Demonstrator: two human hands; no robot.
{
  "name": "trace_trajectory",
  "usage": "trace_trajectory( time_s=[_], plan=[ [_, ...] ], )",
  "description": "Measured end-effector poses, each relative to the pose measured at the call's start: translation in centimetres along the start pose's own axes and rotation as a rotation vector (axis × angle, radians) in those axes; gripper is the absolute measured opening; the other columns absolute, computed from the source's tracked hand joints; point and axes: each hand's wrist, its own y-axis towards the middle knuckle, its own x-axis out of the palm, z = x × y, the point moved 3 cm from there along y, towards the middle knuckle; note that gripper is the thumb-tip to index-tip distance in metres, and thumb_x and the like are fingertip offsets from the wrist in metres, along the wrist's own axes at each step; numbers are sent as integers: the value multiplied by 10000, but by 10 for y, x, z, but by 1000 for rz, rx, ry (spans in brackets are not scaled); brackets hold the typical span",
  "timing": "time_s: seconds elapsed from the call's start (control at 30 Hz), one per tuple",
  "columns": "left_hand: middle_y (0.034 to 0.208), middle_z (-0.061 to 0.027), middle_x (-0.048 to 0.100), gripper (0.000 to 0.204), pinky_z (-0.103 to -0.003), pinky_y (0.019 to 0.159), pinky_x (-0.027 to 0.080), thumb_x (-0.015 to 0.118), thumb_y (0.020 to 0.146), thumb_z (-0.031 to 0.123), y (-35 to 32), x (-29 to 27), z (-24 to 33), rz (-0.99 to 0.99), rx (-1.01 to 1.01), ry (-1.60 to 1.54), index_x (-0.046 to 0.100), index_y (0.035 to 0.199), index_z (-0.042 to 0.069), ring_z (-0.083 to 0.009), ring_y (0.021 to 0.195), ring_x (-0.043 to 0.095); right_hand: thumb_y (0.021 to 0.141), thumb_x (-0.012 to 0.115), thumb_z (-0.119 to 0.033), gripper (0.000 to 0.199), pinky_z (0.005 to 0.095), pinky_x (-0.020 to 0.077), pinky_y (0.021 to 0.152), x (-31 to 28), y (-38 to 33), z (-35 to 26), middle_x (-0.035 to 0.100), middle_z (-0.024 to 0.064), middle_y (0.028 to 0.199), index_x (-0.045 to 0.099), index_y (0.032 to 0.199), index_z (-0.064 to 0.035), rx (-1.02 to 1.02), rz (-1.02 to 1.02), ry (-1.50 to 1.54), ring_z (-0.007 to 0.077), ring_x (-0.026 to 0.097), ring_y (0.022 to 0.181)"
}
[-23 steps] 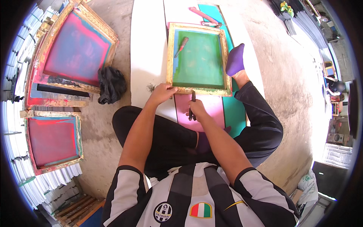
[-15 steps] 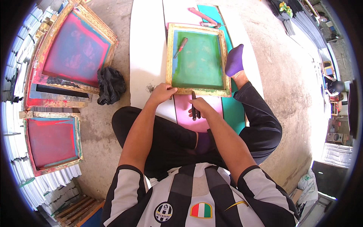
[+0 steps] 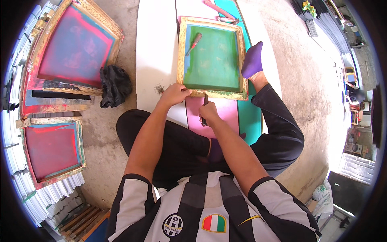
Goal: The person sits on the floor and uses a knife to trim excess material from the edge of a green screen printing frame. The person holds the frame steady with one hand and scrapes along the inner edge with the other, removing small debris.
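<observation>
a long white board (image 3: 155,60) runs up the middle of the concrete floor (image 3: 298,101), with pink and teal sheets lying on it. to the person's left lean two big wooden screen-printing frames, one with red and blue mesh (image 3: 74,48) at the top and a second red one (image 3: 52,149) below it, stacks of white sheets (image 3: 16,153) along the edge behind them. on the board lies the green-meshed wooden screen frame (image 3: 213,58), flat, its near rail just in front of the person's crossed legs. a purple-socked foot (image 3: 252,60) rests against the frame's right rail. a crumpled black rag (image 3: 115,85) sits on the floor between the red frames and the board. the left hand (image 3: 175,93) is closed over the near left corner of the green frame, fingers curled on the rail. the right hand (image 3: 208,115) is clenched around a small dark tool (image 3: 205,105) whose tip meets the frame's near rail. a red-handled screwdriver (image 3: 194,44) lies loose on the green mesh, well apart from both hands.
</observation>
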Motion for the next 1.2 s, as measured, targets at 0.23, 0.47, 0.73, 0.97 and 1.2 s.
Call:
trace_trajectory(
  time_s=[0.23,0.47,0.73,0.97,1.2],
  plan=[
    [744,-100,707,433,-333,636,538,729,940,384,-1,-1,0,-7,6,-38,761,969,-47,-169,663,688,918,562,-137,205,474,595,672,12,-8,2,743,235,906,645,1028,15,-82,243,-182,364,751,730],
    [780,-66,711,427,-312,596,513,733,946,386,-4,0,-9,23,1,-175,756,1025,-33,-143,655,632,925,590,-162,196,525,550,901,21,-25,6,746,250,1007,661,1055,-34,-317,213,-245,452,718,992],
    [792,-39,702,298,-259,497,403,717,973,315,-14,-1,-6,-107,-58,-423,729,953,18,-88,570,540,878,626,-137,213,503,559,849,24,-32,-10,744,229,972,661,1055,-23,-588,-60,-304,429,723,934],
    [764,-20,669,264,-250,471,353,710,976,305,-10,-3,-28,-61,-130,-512,700,887,56,-66,540,497,929,628,-154,266,367,587,650,20,-36,-23,686,146,847,619,1130,22,-403,-406,-112,229,725,794],
    [980,-168,768,358,-437,744,561,685,965,381,-13,-41,-50,474,-248,275,744,1021,32,-321,873,741,995,605,-218,298,369,604,662,-24,-24,-12,641,122,936,585,1166,25,-326,-415,-123,204,664,760]
  ],
)
